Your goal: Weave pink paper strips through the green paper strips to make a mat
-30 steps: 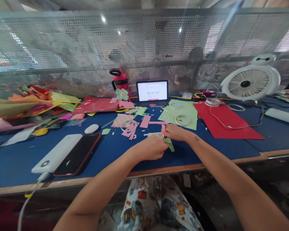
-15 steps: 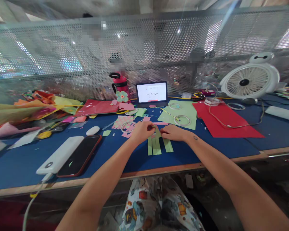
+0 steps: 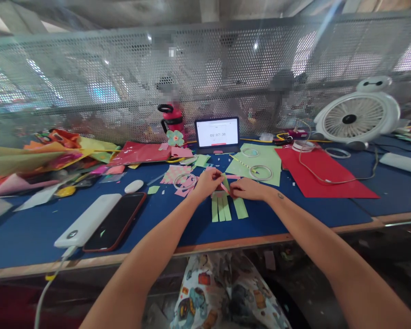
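My left hand point(image 3: 208, 183) is closed, its fingertips pinching a light green paper strip point(image 3: 225, 183) held up off the table. A small pink piece point(image 3: 224, 188) shows beside this strip, between the hands; what it is I cannot make out. On the other side my right hand point(image 3: 247, 188) has its fingers curled in at the strip's lower end. Below both hands, several cut green paper strips point(image 3: 221, 209) lie side by side on the blue tabletop, with a wider one point(image 3: 240, 208) to their right.
A roll of tape point(image 3: 185, 182) lies on pink paper left of my hands; another roll point(image 3: 260, 172) rests on a green sheet point(image 3: 272, 157). Farther right are a red sheet point(image 3: 332, 180) and a white fan point(image 3: 359, 116). A phone point(image 3: 115, 224) and power bank point(image 3: 87, 221) lie left.
The green strip between my hands now stands more upright and opened out, and a pink piece has come into view beside it. Both hands stay in nearly the same place.
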`<action>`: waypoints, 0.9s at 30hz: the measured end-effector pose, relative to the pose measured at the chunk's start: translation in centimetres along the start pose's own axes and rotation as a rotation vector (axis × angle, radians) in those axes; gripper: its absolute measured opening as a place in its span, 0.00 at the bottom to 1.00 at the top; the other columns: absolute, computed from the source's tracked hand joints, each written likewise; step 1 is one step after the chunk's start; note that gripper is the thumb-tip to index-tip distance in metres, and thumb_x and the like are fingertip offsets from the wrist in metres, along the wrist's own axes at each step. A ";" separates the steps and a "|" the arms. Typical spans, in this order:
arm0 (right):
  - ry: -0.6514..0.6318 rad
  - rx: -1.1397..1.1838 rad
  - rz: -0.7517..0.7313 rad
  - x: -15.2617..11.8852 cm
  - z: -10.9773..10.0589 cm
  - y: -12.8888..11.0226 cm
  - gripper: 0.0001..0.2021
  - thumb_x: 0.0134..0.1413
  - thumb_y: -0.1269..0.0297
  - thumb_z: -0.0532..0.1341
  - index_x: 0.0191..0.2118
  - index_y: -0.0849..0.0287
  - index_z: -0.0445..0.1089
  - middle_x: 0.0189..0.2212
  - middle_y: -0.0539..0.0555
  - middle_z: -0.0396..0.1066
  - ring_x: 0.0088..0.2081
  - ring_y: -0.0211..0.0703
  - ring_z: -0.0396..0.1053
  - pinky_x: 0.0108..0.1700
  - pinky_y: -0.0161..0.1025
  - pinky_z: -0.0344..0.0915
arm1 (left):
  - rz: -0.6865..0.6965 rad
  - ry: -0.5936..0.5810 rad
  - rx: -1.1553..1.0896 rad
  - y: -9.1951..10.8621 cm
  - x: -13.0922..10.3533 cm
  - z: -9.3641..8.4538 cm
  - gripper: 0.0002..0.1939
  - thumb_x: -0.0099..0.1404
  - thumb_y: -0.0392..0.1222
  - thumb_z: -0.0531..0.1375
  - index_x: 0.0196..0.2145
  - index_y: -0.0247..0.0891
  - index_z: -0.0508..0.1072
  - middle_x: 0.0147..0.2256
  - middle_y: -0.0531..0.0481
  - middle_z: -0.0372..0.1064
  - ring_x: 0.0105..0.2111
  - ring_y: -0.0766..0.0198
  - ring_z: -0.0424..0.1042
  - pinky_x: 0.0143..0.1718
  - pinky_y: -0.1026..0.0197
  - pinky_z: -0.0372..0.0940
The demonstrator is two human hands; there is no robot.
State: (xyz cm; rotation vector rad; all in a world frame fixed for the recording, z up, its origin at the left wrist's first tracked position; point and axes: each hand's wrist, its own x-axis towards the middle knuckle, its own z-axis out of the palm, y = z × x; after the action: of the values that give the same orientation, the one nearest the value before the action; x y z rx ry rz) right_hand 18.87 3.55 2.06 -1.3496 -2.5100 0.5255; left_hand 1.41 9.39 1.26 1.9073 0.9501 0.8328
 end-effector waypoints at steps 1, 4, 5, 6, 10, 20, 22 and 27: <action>0.003 -0.025 0.009 0.0 0.0 0.0 0.08 0.52 0.69 0.51 0.27 0.61 0.66 0.24 0.50 0.68 0.25 0.36 0.62 0.28 0.33 0.52 | 0.001 -0.004 -0.038 0.1 0.0 0.0 0.07 0.53 0.41 0.59 0.29 0.34 0.66 0.23 0.55 0.66 0.20 0.70 0.67 0.23 0.67 0.61; 0.023 -0.068 0.027 0.0 0.1 0.1 0.04 0.48 0.67 0.55 0.29 0.61 0.65 0.23 0.49 0.67 0.23 0.35 0.60 0.26 0.32 0.50 | -0.012 -0.022 -0.131 0.3 0.1 -0.1 0.09 0.52 0.42 0.60 0.29 0.34 0.68 0.23 0.55 0.65 0.21 0.70 0.66 0.24 0.67 0.61; 0.029 -0.071 0.029 0.1 0.2 0.1 0.04 0.47 0.67 0.56 0.31 0.61 0.64 0.23 0.49 0.67 0.23 0.35 0.60 0.26 0.31 0.50 | -0.012 -0.028 -0.146 0.4 0.1 -0.2 0.10 0.51 0.43 0.60 0.29 0.34 0.68 0.22 0.55 0.65 0.22 0.70 0.65 0.24 0.67 0.61; 0.034 -0.071 0.030 0.1 0.2 0.1 0.06 0.45 0.67 0.57 0.32 0.62 0.64 0.24 0.50 0.67 0.23 0.35 0.61 0.25 0.31 0.51 | -0.006 -0.035 -0.153 0.5 0.0 -0.3 0.10 0.51 0.43 0.61 0.29 0.33 0.69 0.22 0.55 0.65 0.23 0.70 0.65 0.25 0.67 0.61; 0.049 -0.108 0.030 0.1 0.5 0.4 0.09 0.44 0.67 0.57 0.35 0.63 0.65 0.23 0.50 0.67 0.23 0.36 0.60 0.25 0.32 0.50 | 0.066 -0.109 -0.137 1.3 -0.6 -0.7 0.10 0.50 0.43 0.62 0.29 0.33 0.70 0.25 0.53 0.67 0.26 0.70 0.66 0.29 0.67 0.61; 0.092 -0.299 0.018 0.1 1.1 0.0 0.06 0.47 0.65 0.54 0.26 0.62 0.65 0.22 0.52 0.66 0.23 0.37 0.60 0.26 0.34 0.47 | 0.258 -0.270 0.439 1.4 -1.6 -1.7 0.12 0.49 0.41 0.62 0.32 0.34 0.70 0.30 0.51 0.69 0.30 0.66 0.67 0.30 0.65 0.60; 0.104 -0.288 0.014 -0.1 0.9 -0.2 0.07 0.49 0.65 0.54 0.25 0.61 0.64 0.21 0.51 0.65 0.23 0.36 0.58 0.26 0.33 0.47 | 0.230 -0.319 0.517 0.9 -1.6 -1.8 0.13 0.48 0.43 0.61 0.31 0.34 0.69 0.29 0.51 0.68 0.29 0.65 0.66 0.28 0.66 0.59; 0.087 -0.203 -0.053 -0.6 0.3 -0.4 0.05 0.49 0.67 0.55 0.31 0.60 0.66 0.21 0.48 0.65 0.23 0.34 0.58 0.26 0.31 0.47 | 0.235 -0.411 0.567 0.3 -1.6 -1.7 0.08 0.51 0.42 0.58 0.28 0.34 0.70 0.27 0.51 0.68 0.27 0.66 0.66 0.27 0.66 0.58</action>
State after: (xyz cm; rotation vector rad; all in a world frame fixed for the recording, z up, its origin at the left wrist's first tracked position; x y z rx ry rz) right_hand 18.79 2.76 1.96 -1.3379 -2.5754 0.2000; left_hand -0.64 8.57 1.97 2.5870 0.7608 0.2758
